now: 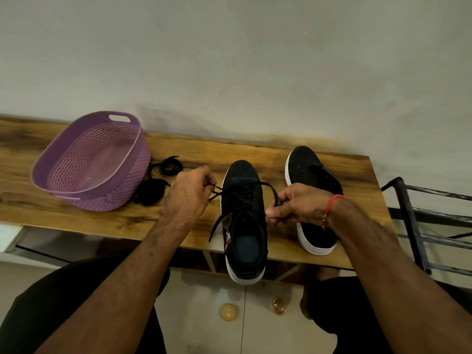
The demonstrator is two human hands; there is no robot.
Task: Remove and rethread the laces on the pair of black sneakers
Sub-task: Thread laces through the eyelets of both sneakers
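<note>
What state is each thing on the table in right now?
Near sneaker: partly laced.
Far sneaker: unlaced, eyelets bare.
Loose lace: piled on the table.
Basket: upright, holds nothing visible.
Left hand: pinching a lace end.
Right hand: gripping the other lace end.

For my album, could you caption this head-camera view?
Both hands, left and right, pinch a black lace on the near sneaker.

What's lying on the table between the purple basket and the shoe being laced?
A loose black lace, bundled on the table beside the basket; the left hand partly overlaps that gap, head view.
</note>
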